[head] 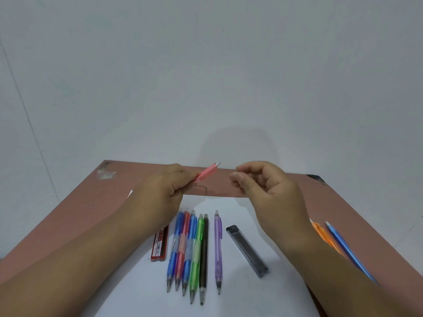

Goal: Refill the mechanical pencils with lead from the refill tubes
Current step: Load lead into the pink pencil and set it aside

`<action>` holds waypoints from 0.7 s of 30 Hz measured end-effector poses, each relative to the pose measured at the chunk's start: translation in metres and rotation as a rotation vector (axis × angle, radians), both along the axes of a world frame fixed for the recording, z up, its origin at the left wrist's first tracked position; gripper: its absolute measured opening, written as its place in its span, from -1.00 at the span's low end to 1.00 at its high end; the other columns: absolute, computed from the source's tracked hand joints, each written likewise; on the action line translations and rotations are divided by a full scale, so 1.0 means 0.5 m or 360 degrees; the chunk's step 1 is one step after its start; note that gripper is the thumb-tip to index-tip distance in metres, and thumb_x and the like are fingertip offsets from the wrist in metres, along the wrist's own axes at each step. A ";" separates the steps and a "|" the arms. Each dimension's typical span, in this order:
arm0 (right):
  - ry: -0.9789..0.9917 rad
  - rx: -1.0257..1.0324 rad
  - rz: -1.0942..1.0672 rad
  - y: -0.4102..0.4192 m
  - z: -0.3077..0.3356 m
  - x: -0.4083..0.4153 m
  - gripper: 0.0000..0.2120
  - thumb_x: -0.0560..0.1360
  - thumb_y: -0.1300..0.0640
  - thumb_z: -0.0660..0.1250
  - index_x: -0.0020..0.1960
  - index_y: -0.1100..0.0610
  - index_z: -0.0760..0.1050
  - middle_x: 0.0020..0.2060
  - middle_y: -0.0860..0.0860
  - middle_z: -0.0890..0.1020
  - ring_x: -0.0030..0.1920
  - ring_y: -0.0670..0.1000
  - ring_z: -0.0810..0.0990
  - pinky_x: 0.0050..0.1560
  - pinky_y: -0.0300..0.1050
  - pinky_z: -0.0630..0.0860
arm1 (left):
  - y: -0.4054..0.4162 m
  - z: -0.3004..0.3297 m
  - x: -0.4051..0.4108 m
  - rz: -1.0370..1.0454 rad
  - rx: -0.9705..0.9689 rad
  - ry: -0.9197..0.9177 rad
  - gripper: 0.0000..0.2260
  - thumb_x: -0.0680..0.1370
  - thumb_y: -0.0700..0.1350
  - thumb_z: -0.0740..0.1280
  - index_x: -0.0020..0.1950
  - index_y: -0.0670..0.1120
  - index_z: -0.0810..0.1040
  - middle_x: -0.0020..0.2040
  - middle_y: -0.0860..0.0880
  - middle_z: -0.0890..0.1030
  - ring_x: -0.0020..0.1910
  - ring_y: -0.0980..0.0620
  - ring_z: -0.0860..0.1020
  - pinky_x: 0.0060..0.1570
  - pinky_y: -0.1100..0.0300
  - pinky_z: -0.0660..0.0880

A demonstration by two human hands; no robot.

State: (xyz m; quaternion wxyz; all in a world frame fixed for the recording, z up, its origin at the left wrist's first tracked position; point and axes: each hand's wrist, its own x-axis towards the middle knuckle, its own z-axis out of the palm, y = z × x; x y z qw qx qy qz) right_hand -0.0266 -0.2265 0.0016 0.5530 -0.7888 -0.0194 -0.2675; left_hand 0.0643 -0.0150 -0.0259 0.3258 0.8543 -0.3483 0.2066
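Mid-task, by the look of it: one pink pencil (207, 173) lifted off the tabletop (68, 216) and gripped in the curled fingers of the left hand (164, 191), far end tilted up and to the right. Right hand (263, 191) just beside that far end, fingertips pinched together as if on a lead or a cap, though nothing visible between them; too fine to tell. Probably feeding lead into the open end, or about to.

Impossible to judge from here which pencils already hold fresh lead. Possibly finished: two set apart at the right edge, an orange pencil (325, 236) and a blue pencil (348, 248), partly hidden behind the right forearm.

Count on the white sheet (263, 216), near side: a tight row of five pencils (190, 250) (blue, red, blue, green, dark), tips toward the near edge, plus a purple pencil (218, 245) slightly to the right. Nine pencils in all, counting the one in hand.

Refill tubes: two. Red tube (160, 245) left of the row, grey tube (247, 250) right of the purple one, lying at a slant.
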 end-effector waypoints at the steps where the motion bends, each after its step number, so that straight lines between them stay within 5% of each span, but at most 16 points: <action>1: -0.0047 0.0067 0.0033 0.006 0.004 -0.005 -0.94 0.55 0.09 0.44 -0.01 -0.06 0.64 -0.16 -0.17 0.73 -0.05 -0.20 0.70 0.00 -0.31 0.60 | 0.000 -0.001 0.001 -0.0028 -0.0005 -0.0016 -0.70 0.65 -0.24 0.26 0.28 0.06 0.63 -0.07 0.17 0.59 -0.06 0.19 0.53 -0.10 0.23 0.49; 6: -0.0140 0.0114 0.0115 0.020 0.007 -0.014 -0.81 0.43 -0.07 0.39 0.00 -0.05 0.64 -0.14 -0.11 0.75 -0.01 -0.12 0.72 0.05 -0.24 0.62 | -0.001 -0.011 0.007 -0.0133 0.0017 -0.0136 -0.64 0.61 -0.34 0.28 0.25 0.04 0.64 -0.10 0.31 0.50 -0.06 0.22 0.51 -0.13 0.28 0.44; 21: -0.0061 0.0223 0.0165 0.019 0.008 -0.012 -0.88 0.56 0.21 0.41 -0.01 0.01 0.64 -0.17 -0.05 0.75 -0.05 -0.07 0.74 -0.08 -0.21 0.66 | -0.005 -0.005 -0.002 -0.0183 0.0040 -0.0274 -0.64 0.54 -0.38 0.38 0.23 -0.03 0.67 -0.13 0.25 0.47 -0.11 0.22 0.46 -0.17 0.35 0.37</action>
